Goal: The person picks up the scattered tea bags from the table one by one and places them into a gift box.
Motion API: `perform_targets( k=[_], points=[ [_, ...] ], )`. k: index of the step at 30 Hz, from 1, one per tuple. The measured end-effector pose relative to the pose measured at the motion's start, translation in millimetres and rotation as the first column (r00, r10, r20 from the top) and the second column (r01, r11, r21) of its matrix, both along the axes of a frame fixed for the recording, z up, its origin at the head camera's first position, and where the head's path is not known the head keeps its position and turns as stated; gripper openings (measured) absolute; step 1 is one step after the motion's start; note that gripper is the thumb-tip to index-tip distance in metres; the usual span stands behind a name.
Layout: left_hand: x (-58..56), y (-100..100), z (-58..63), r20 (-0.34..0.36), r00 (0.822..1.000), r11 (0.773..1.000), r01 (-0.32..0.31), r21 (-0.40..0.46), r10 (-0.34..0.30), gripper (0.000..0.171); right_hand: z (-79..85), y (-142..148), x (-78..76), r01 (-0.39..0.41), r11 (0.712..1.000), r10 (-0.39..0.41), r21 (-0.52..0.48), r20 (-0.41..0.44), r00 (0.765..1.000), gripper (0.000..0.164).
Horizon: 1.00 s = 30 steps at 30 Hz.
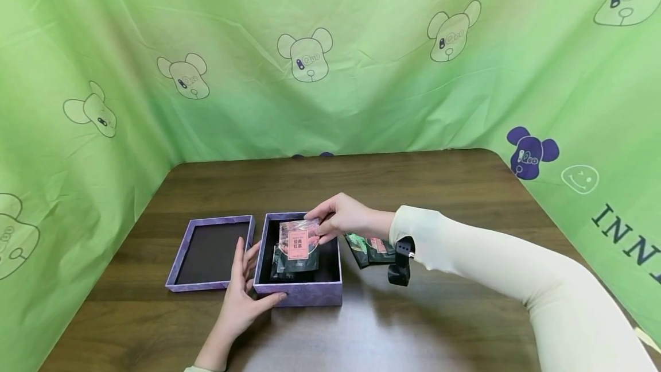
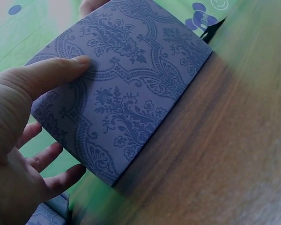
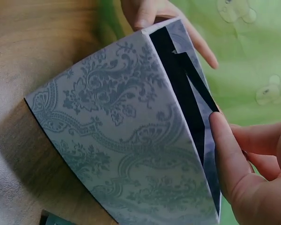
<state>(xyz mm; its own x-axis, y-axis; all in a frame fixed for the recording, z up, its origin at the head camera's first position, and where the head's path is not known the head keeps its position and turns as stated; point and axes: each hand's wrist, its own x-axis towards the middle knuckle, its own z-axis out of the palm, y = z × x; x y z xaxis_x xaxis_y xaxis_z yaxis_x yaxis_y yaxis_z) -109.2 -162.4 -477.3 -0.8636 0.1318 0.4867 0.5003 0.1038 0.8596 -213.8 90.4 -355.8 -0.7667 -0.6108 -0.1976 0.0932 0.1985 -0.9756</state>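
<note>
A purple patterned box (image 1: 310, 297) stands without its lid on the table. My left hand (image 1: 244, 297) grips its front left corner. In the left wrist view the thumb lies on the front wall (image 2: 126, 84) and the other fingers are spread beside the left side. Over the box opening, my right hand (image 1: 347, 218) pinches a tea sachet (image 1: 298, 245) with a pink label by its upper right corner. Beneath it another dark sachet (image 1: 281, 273) shows inside the box. In the right wrist view the sachet (image 3: 199, 84) appears edge-on above the rim.
Left of the box lies the matching lid (image 1: 209, 257), its dark inside facing up. More dark sachets (image 1: 364, 251) with green and pink prints lie right of the box, partly hidden by my right wrist. Green printed cloth (image 1: 320, 108) hangs around the wooden table (image 1: 439, 182).
</note>
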Motion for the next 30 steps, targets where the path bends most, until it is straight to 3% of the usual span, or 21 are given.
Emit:
perform_targets(
  k=[12,21,30],
  points=[
    [1.2,-0.9,-1.4,0.006,1.000,1.000,-0.006,-0.008,0.006,0.133,1.3,-25.4,1.1,-0.085,0.989,0.085,0.119,0.006,0.996,0.039],
    [1.4,-0.6,0.2,-0.005,1.000,1.000,0.003,-0.012,-0.003,0.133,-3.5,-40.8,4.0,-0.077,0.989,0.080,0.127,-0.021,0.997,0.039],
    [1.6,0.4,2.9,-0.007,1.000,1.000,0.008,-0.015,-0.008,0.131,-2.2,-45.2,7.9,-0.082,0.972,0.090,0.218,-0.023,0.996,0.043]
  ],
)
